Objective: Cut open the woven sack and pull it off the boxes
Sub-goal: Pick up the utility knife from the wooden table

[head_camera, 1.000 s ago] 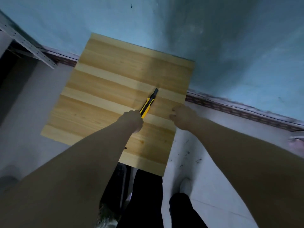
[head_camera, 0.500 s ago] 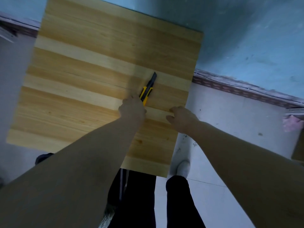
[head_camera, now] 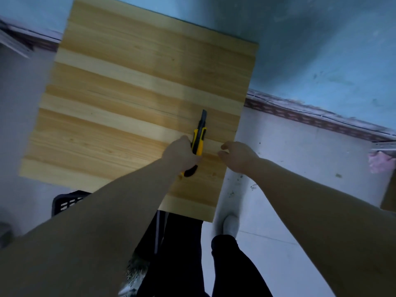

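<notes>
A yellow and black utility knife (head_camera: 199, 138) sits over the right part of a wooden tabletop (head_camera: 120, 108), its dark tip pointing away from me. My left hand (head_camera: 181, 154) is closed around the knife's handle. My right hand (head_camera: 237, 155) hovers just right of it near the table's right edge, fingers curled and holding nothing. No woven sack or boxes are in view.
A black slatted crate (head_camera: 68, 202) pokes out beneath the table's near-left edge. My dark-trousered legs and a white shoe (head_camera: 231, 224) stand on the pale floor. A blue wall with a brown skirting strip (head_camera: 310, 117) runs behind. Something pink (head_camera: 380, 162) lies at far right.
The view has shifted so the table fills more of the frame. My left hand has closed on the knife's handle and the knife now points more straight away; my right hand stays beside it.
</notes>
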